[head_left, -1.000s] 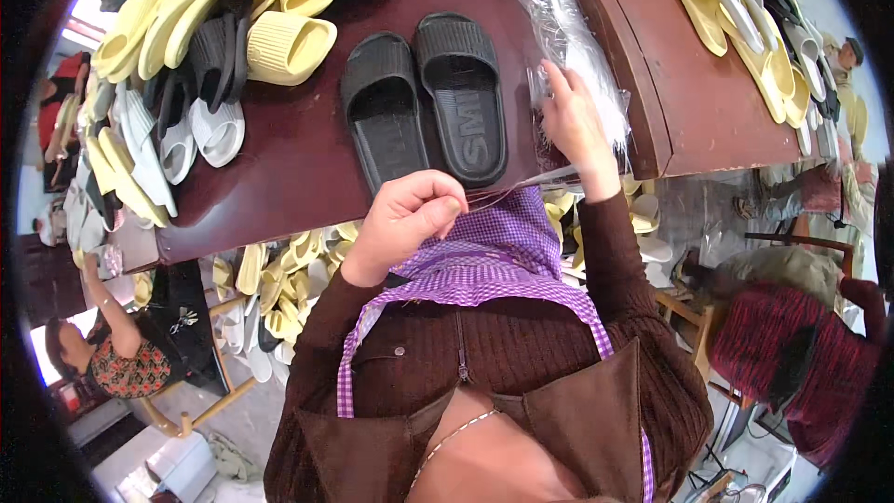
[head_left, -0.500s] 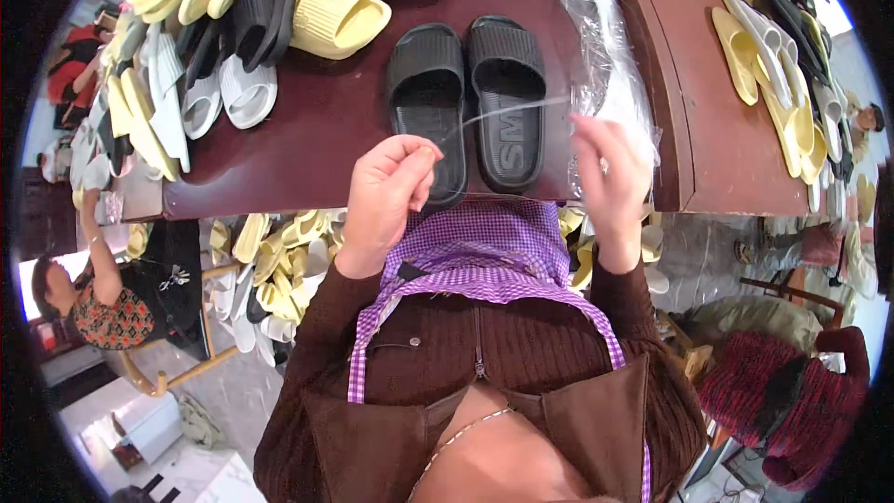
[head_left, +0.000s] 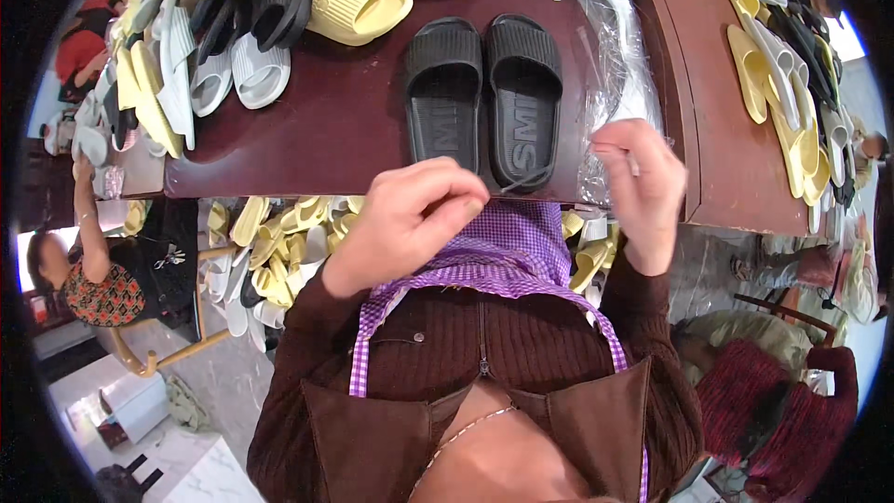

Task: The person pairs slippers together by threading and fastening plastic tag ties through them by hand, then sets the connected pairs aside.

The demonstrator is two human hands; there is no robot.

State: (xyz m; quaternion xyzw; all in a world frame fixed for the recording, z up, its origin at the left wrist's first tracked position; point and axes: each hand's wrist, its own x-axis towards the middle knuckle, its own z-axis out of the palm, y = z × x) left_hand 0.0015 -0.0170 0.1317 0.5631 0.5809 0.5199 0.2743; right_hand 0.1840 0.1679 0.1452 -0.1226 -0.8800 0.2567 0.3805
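A pair of black slide slippers, the left one (head_left: 444,54) and the right one (head_left: 524,51), lies side by side on the dark red table (head_left: 307,121), heels toward me. My left hand (head_left: 410,219) is closed in a pinch at the table's near edge, below the left heel. From its fingertips a thin, pale, translucent strip (head_left: 529,177) sticks out over the right slipper's heel. To the right of the pair, my right hand (head_left: 644,186) is raised with its fingers bent into a pinch; whatever may be in them is hidden.
Clear plastic bags (head_left: 615,47) lie right of the slippers. Yellow, grey and black slippers pile up at the far left (head_left: 358,5); others line a brown surface (head_left: 722,130) at the right. More slippers (head_left: 279,251) sit below the table. A person (head_left: 98,289) works at the left.
The strip no longer stretches between my hands and now hangs from the left one. My left hand has moved right and toward me; my right hand has moved farther right. The view has shifted slightly.
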